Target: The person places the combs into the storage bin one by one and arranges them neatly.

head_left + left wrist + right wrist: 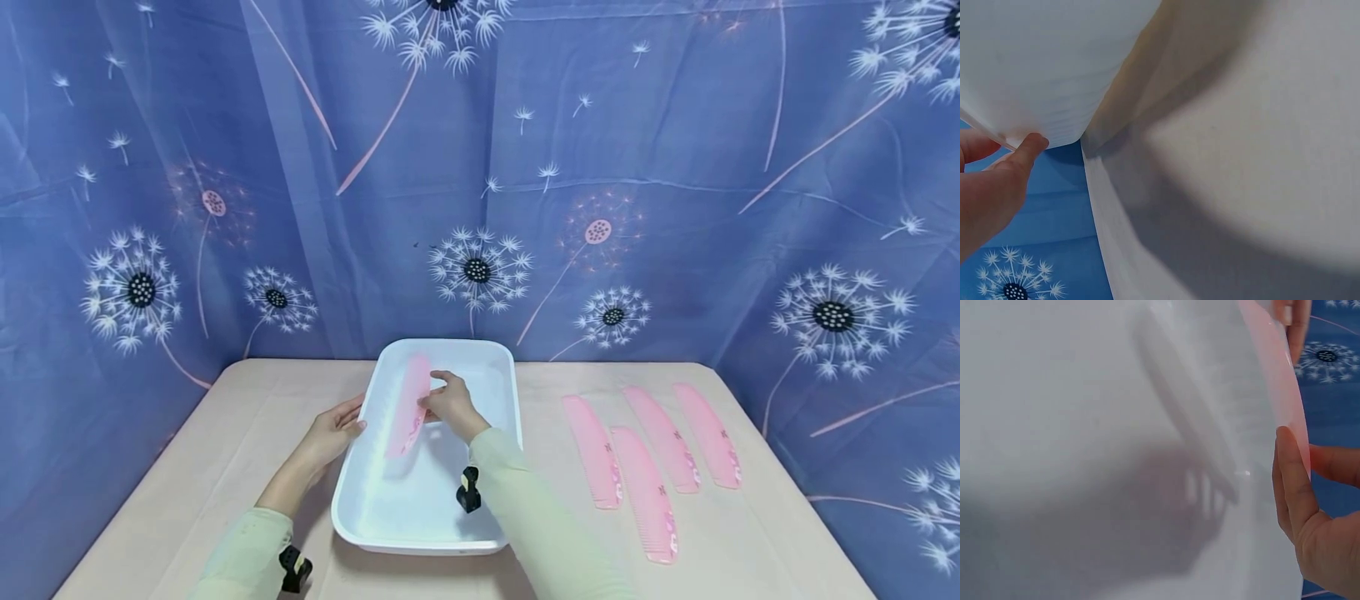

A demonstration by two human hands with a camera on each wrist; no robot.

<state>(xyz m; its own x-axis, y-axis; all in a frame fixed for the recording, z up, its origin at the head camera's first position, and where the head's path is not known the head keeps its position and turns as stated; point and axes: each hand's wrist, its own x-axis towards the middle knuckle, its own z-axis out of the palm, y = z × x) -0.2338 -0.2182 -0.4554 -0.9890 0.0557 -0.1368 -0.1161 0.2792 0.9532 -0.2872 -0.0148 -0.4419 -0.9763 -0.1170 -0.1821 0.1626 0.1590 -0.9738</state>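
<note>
A pink comb (pixel 411 408) is held over the left part of a white tray (pixel 420 547). My right hand (pixel 453 405) pinches the comb by its curved back edge, thumb on one side and fingers on the other, as the right wrist view shows with the comb (pixel 1285 381) tilted on edge. Its shadow falls on the tray floor. My left hand (pixel 330 435) grips the tray's left rim, with the thumb at the top and fingers against the outer wall; the left wrist view shows the fingers (pixel 1022 153) at the wall.
To the right of the tray, several pink combs lie flat on the pale cloth-covered table (pixel 555 533), the nearest comb (pixel 647 496) towards the front. A blue curtain (pixel 675 150) with dandelion prints hangs behind the table and at both sides.
</note>
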